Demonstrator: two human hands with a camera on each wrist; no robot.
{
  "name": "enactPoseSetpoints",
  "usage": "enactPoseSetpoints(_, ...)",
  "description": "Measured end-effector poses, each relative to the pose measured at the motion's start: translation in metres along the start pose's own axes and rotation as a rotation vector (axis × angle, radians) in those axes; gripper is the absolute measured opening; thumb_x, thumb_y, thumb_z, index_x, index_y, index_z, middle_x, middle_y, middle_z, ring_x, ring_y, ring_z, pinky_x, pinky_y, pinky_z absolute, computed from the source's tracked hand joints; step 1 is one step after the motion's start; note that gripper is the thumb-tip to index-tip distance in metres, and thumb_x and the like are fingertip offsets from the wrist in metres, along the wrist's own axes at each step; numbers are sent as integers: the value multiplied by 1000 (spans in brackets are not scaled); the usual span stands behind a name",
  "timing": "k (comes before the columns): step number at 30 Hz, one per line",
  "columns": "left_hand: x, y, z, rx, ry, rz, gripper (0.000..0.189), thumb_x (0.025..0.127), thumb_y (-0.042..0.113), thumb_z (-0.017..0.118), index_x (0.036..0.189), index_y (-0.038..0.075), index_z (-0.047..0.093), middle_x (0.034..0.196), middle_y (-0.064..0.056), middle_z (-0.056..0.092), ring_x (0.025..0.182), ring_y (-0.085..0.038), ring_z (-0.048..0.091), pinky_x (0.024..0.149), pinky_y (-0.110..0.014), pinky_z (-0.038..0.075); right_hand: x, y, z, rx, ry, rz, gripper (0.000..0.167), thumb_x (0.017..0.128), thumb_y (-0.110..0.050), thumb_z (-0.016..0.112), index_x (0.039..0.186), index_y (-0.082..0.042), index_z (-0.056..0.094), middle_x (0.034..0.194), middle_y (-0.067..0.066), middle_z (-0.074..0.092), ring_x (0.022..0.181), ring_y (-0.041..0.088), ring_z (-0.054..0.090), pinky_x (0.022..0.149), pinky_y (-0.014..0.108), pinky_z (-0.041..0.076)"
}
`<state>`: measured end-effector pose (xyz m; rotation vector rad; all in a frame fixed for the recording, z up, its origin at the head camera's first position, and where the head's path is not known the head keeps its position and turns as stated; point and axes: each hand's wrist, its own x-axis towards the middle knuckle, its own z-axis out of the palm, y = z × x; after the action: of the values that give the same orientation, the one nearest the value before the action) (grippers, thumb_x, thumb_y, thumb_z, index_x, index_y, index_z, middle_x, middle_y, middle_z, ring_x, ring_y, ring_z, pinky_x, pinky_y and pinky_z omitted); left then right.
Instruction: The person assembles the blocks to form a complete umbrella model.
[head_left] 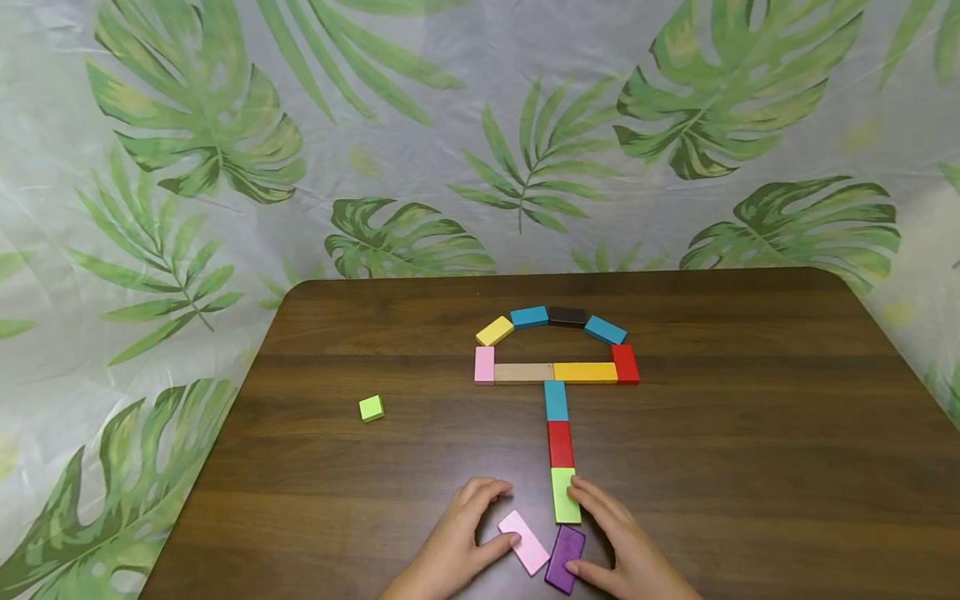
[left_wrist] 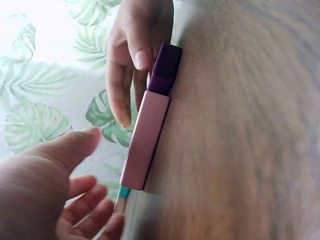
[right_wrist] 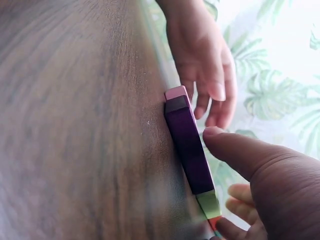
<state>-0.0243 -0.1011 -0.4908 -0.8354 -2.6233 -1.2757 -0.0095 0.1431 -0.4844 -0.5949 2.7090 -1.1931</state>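
Note:
In the head view a pink block and a purple block lie at angles on the table near the front. My left hand hovers beside the pink block, thumb over its edge, fingers loosely bent. My right hand stands right of the purple block, its thumb close to it and its fingertips beside a lime block. Both wrist views show the thumbs apart from the blocks. Above the lime block a red block and a teal block continue the line.
Farther back, a half-ring outline of several blocks includes a yellow-orange block, a wooden block and a black block. A small lime block lies alone at left on the brown table. Leaf-print cloth hangs behind.

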Motion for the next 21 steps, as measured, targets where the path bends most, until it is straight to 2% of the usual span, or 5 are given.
enactPoseSetpoints(5,1,-4,-2,-70,124,-36,46,79,18,70,120,7,51,115,4,47,98,-17,48,84,-29,41,1,6,4,-77,55,-115,70,73,-44,71,130,-12,46,134,1,41,119,17,40,86,45,41)
enactPoseSetpoints(9,5,-8,-6,-72,224,-10,48,77,12,72,120,7,51,116,3,47,101,-18,48,85,-28,41,0,8,5,-99,96,-169,69,72,-40,73,129,-11,47,133,2,43,119,14,39,83,44,42)
enactPoseSetpoints(12,8,-13,-12,-37,288,-2,51,75,9,72,121,5,51,117,2,48,105,-17,46,89,-27,38,-1,8,5,-92,91,-156,69,72,-41,73,129,-12,47,133,1,43,119,14,39,84,44,42)
enactPoseSetpoints(17,12,-27,-23,19,381,-45,56,74,7,73,124,2,48,120,-5,47,110,-21,44,94,-25,32,-1,8,5,-70,51,-97,70,73,-46,70,130,-13,46,135,0,41,120,15,39,85,47,41)
enactPoseSetpoints(21,14,-40,-35,52,422,-98,57,75,7,72,125,2,46,121,-8,45,112,-23,42,95,-23,30,-1,8,5,-69,49,-93,70,73,-45,70,130,-11,46,135,1,41,119,17,40,84,49,41)
